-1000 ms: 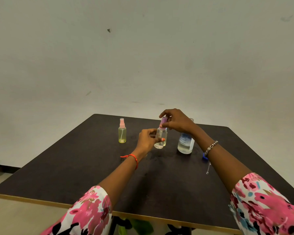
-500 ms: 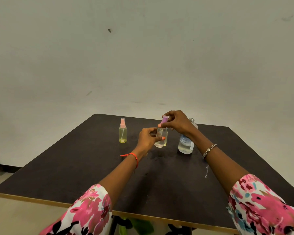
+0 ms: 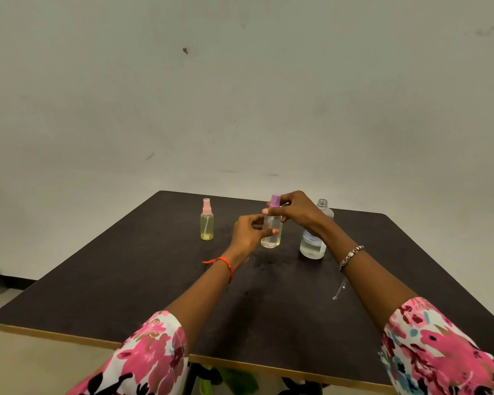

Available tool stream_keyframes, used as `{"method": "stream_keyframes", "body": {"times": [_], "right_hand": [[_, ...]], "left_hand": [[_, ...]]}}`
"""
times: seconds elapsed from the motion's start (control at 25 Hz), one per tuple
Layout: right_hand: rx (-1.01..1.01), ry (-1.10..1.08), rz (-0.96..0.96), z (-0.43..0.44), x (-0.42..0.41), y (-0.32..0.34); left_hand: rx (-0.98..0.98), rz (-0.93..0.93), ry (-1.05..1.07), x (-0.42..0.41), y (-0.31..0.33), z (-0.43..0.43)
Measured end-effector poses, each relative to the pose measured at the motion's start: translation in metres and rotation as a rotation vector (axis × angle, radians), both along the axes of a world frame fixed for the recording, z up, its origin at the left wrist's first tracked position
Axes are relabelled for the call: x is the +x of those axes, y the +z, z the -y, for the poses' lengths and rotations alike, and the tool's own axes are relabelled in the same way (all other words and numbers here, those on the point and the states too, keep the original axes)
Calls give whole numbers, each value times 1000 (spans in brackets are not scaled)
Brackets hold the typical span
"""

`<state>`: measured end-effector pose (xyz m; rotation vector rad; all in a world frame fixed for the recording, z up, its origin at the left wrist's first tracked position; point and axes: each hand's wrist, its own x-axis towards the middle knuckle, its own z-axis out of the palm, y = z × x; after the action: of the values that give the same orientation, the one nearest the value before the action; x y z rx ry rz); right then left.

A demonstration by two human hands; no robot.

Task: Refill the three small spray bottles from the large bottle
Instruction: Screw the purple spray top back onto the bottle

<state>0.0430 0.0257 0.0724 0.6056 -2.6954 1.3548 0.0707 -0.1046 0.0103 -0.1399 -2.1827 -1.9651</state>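
Note:
A small clear spray bottle (image 3: pixel 271 236) with a purple spray head (image 3: pixel 275 201) stands upright mid-table. My left hand (image 3: pixel 247 233) grips its body from the left. My right hand (image 3: pixel 295 208) pinches the purple head from the right. A second small spray bottle (image 3: pixel 206 223), yellowish with a pink head, stands apart to the left. The large clear bottle (image 3: pixel 314 243), uncapped and partly filled, stands to the right, half hidden behind my right wrist. A third small bottle is not visible.
The dark table (image 3: pixel 126 280) reaches to a pale wall behind. A thin spray tube (image 3: pixel 339 290) lies on the table under my right forearm. Dark and green shapes show under the near table edge.
My right hand has shifted slightly on the purple head while my left hand keeps the bottle in place. The large bottle's neck now shows past my right hand. The small blue object near my right wrist is hidden.

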Motion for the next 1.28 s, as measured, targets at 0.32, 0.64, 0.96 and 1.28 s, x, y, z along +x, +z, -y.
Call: {"method": "stream_keyframes", "body": {"times": [0.32,0.64,0.96,1.28], "right_hand": [[-17,-132,-67,12,0,-8],[-28,-62,34,23,-6,-33],[-230,-171,0,55,-36,-54],[-189,-278,-32,86,-72,-79]], "left_hand": [[5,8,20,0,-2,4],[61,-22,46,-6,-7,21],[88,118,139,-22,-20,46],[42,204,202,-40,-44,77]]}}
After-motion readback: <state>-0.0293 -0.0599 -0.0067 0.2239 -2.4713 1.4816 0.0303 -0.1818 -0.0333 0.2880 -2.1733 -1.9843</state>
